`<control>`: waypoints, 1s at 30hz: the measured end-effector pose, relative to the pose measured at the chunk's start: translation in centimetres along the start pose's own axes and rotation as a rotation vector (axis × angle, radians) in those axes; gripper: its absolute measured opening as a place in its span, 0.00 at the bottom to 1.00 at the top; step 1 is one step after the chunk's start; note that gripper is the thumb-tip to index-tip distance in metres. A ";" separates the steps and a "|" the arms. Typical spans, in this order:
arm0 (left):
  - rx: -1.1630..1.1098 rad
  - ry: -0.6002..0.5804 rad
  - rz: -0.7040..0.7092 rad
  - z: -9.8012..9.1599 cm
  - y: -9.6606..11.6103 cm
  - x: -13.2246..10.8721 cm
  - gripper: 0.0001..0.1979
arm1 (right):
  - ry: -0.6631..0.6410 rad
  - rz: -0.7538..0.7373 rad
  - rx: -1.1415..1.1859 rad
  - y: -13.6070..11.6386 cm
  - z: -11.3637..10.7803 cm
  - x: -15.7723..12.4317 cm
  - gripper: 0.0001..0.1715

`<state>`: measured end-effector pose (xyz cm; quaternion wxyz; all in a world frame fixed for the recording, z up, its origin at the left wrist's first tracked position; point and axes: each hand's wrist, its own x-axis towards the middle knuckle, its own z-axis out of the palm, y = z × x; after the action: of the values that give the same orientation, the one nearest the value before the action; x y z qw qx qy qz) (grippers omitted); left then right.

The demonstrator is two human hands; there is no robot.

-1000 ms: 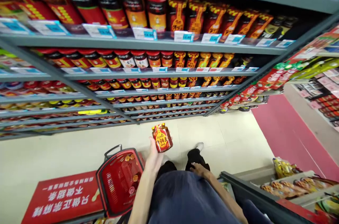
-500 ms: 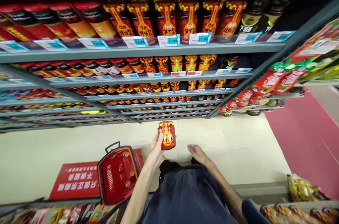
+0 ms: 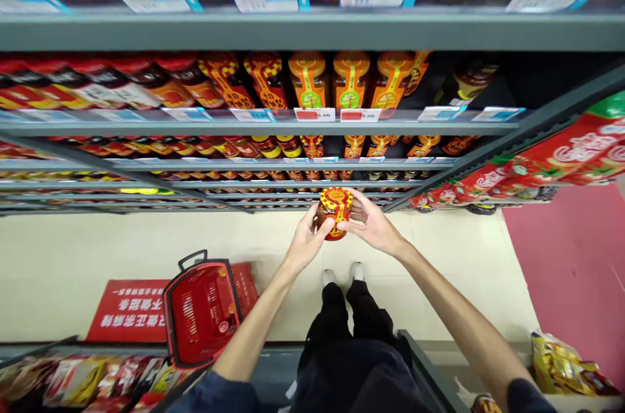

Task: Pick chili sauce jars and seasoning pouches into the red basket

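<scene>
A sauce jar with a red-and-yellow checked lid and orange label is held out in front of my body, its top tipped toward me. My left hand grips its left side, thumb across the front. On the other side my right hand closes round the jar too, its thumb near the lower front and its fingers behind. The jar hides some of the fingertips. Beyond the hands, similar jars stand on the shelf.
Shelves of sauces with price tags rise ahead. A red shopping basket is at the lower left, beside a red floor sign. Red pouches hang at the right. Snack packs lie behind on the left.
My right hand has come up from my side and taken hold of the jar, which was in my left hand alone. The jar has shifted up and right; the view has tilted and moved nearer the shelves.
</scene>
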<state>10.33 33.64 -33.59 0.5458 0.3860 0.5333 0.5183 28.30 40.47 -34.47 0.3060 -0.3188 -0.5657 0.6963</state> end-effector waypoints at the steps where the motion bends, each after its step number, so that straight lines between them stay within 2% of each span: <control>1: 0.046 -0.022 0.007 -0.7 -0.6 0.9 0.27 | 0.020 -0.014 -0.011 1.1 0.0 0.6 0.53; 4: 0.159 -0.082 0.023 -2.9 -2.0 3.0 0.33 | 0.038 -0.062 -0.089 3.6 0.1 2.3 0.53; 6: 0.165 -0.118 0.023 -4.2 -2.5 4.1 0.35 | -0.002 -0.090 -0.144 4.5 0.3 3.1 0.54; 8: 0.143 -0.161 0.039 -5.3 -2.7 4.8 0.35 | -0.087 -0.105 -0.194 4.5 0.3 3.8 0.53; 10: 0.146 -0.188 0.072 -6.1 -2.8 5.4 0.34 | -0.150 -0.145 -0.284 3.8 -0.2 4.4 0.48; 12: 0.189 -0.190 0.123 -6.8 -2.6 6.1 0.33 | -0.091 -0.260 -0.472 2.6 -1.3 5.4 0.36; 14: 0.274 -0.167 0.205 -7.3 -2.3 6.8 0.33 | 0.083 -0.435 -0.728 1.4 -3.0 7.1 0.26; 15: 0.325 -0.155 0.251 -7.4 -2.1 7.3 0.33 | 0.173 -0.514 -0.858 0.9 -3.9 8.1 0.24; 17: 0.419 -0.137 0.340 -7.6 -1.7 8.2 0.34 | 0.282 -0.603 -1.053 0.3 -5.7 10.6 0.28; 22: 0.523 -0.111 0.453 -7.2 -0.9 9.9 0.37 | 0.240 -0.571 -1.167 0.8 -9.0 16.0 0.36; 25: 0.489 -0.132 0.457 -6.6 -0.7 10.4 0.36 | 0.234 -0.548 -1.187 1.4 -10.3 17.2 0.37; 30: 0.447 -0.134 0.441 -6.0 -0.7 10.6 0.37 | 0.219 -0.569 -1.159 1.6 -11.1 17.1 0.35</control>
<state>3.37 43.11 -37.00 0.3560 0.6359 0.5001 0.4677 26.54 60.16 -39.47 0.3124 -0.3390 -0.8772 0.1340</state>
